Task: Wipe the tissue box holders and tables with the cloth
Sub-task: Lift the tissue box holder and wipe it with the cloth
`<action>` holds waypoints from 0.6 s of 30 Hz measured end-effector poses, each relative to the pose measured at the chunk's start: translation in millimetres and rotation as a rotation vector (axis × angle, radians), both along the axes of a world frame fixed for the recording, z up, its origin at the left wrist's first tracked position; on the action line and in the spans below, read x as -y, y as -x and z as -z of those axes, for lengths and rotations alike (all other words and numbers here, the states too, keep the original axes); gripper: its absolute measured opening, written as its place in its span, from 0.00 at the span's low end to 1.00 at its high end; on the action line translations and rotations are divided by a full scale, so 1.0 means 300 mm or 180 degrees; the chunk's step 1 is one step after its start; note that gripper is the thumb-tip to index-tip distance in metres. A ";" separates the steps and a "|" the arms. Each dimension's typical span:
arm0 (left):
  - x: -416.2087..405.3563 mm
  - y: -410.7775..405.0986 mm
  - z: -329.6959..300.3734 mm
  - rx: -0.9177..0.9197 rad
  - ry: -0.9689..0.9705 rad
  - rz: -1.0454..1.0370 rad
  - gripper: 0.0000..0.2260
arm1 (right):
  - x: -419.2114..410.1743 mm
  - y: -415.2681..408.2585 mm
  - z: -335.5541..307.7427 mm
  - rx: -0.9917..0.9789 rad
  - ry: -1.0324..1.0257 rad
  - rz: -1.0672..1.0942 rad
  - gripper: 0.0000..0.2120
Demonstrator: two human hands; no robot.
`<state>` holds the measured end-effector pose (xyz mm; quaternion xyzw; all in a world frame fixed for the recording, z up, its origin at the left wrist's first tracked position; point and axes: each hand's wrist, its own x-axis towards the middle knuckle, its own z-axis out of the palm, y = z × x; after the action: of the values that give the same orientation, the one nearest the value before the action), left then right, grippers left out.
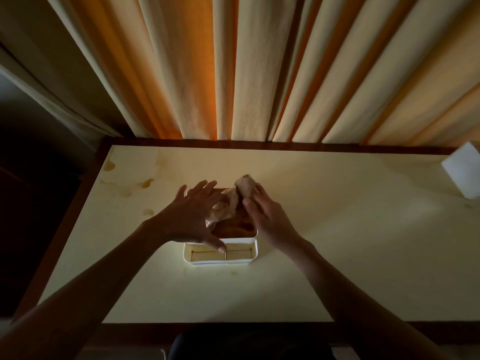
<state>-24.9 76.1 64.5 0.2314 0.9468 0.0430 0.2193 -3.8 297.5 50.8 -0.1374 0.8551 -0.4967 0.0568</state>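
Two hands over one tissue box holder (220, 252), mid-table. Holder is white with a brown top panel, sits on the cream table (337, 242) roughly centred left-to-right, well apart from every edge. Its near end has two small open compartments side by side.

Left hand (187, 216): fingers spread and straight, palm down over the left part of the holder. Thumb tip touches the near rim above the compartments. Not gripping anything that I can see.

Right hand (262, 211): fingers curled round a bunched cloth (245, 187), holding it at the far right corner of the holder. Whether the cloth actually touches the holder top there, cannot tell, too dark.

Tissue (224, 207): crumpled pale sheet sticking up out of the holder top, between the two hands, partly hidden behind the left fingers.

Table notes: dark wood border all round, several brownish stains (145, 183) near the far left corner and left side. White box (463, 172) at the far right edge, cut off by the frame, well apart from the holder.

Curtain (259, 68): cream and orange pleats hanging just behind the far table edge.

Both forearms bare, coming in from the bottom corners. Lighting low, left side mostly in shadow.
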 end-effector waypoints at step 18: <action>-0.004 0.008 0.021 -0.0796 -0.0285 0.0345 0.52 | 0.020 -0.085 0.067 -0.0375 -0.2335 -0.0580 0.45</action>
<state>-27.4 77.2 58.3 0.2952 0.9501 0.0442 0.0910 21.6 291.5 30.8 -0.2117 0.9621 -0.1418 0.0970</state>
